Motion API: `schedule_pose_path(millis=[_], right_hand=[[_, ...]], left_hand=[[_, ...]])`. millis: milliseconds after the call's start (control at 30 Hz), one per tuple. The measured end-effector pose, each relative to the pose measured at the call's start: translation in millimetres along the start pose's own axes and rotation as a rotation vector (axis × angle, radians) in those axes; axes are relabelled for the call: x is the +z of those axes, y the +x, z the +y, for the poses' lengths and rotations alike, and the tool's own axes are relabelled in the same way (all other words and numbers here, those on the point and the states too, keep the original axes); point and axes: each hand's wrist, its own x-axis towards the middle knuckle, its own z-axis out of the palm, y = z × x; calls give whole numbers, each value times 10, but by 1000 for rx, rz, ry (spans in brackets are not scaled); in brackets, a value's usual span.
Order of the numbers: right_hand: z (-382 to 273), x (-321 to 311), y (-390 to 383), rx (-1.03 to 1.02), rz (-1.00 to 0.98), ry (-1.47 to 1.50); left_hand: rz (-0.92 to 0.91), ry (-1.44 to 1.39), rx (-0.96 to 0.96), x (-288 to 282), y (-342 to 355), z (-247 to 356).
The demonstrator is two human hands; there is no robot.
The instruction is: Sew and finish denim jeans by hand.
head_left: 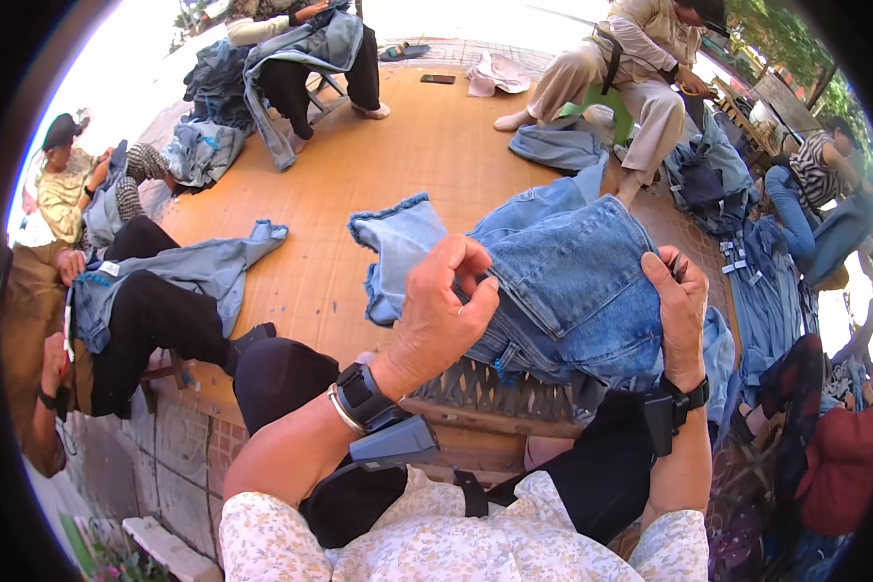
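Observation:
A pair of blue jeans point(584, 267) is spread in front of me, with a pocket and stitched seams facing up. My right hand point(679, 301) grips their right edge, the thumb on top and the fingers curled behind. Near the left side of the pocket, my left hand point(448, 303) is raised with thumb and forefinger pinched together. Whatever may be between those fingertips is too small to make out. A paler leg with a frayed hem point(398, 247) lies beyond my left hand. Below the jeans, a blue thread tuft point(501, 371) hangs near a dark woven surface point(485, 390).
An orange-brown mat point(369, 145) covers the floor ahead. Seated people with denim surround me: one close at left with pale jeans point(170, 286), others further off. Denim heaps point(213, 97) lie far left, with more jeans point(766, 291) at right. A phone point(437, 79) rests on the mat.

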Motion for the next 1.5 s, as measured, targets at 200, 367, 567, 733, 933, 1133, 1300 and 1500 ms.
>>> schedule_pose_path(millis=[200,367,567,733,933,1133,1300,1500], right_hand=[[-39,41,8,27,58,-17],[-37,21,52,33,-23,-99],[-5,51,65,-274,173,-483],[-403,383,-255,-664,64,-595],[-204,640,-315,-698,-273,-456],[-185,669,-277,-742,-381,-493],[-232,753,-340,-676,-412,-473],[-151,899,-877,-460,-1144,-334]], left_hand=[[-343,-656,-716,19,-86,-209],[-313,-954,-657,75,-60,-294],[-411,-971,-602,123,-48,-271],[-403,-1004,-615,113,-89,-157],[-441,-1057,-621,204,-100,-85],[-454,-1029,-651,197,-85,-100],[-440,-1012,-613,171,-29,-231],[-335,-959,-603,66,103,-411]])
